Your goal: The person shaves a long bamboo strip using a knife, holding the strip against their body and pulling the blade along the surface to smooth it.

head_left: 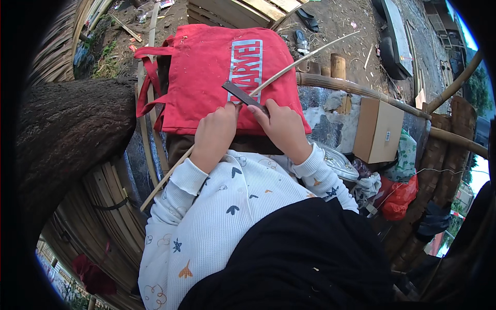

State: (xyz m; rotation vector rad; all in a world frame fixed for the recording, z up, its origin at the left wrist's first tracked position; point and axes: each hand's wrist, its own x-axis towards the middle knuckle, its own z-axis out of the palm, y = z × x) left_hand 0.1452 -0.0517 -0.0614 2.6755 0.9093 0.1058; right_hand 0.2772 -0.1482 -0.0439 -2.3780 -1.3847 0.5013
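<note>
I see the left hand (214,135) over the near edge of a flat red cloth bag (204,77) with a boxed pale print. Its grip is curled around a long, thin, pale wooden strip (274,79), which slants from beside the left sleeve, under that hand and out over the bag to the upper right. From here I find the right hand (284,129) just beside it, its grip pinching one end of a dark, flat, straight-edged blade (240,94), thumb along it. The blade crosses the strip over the bag, its free end pointing up and left; I cannot tell whether its edge is biting in. Off to the right I have a brown cardboard box (380,129) and, nearer, a shiny red plastic bag (400,199).
</note>
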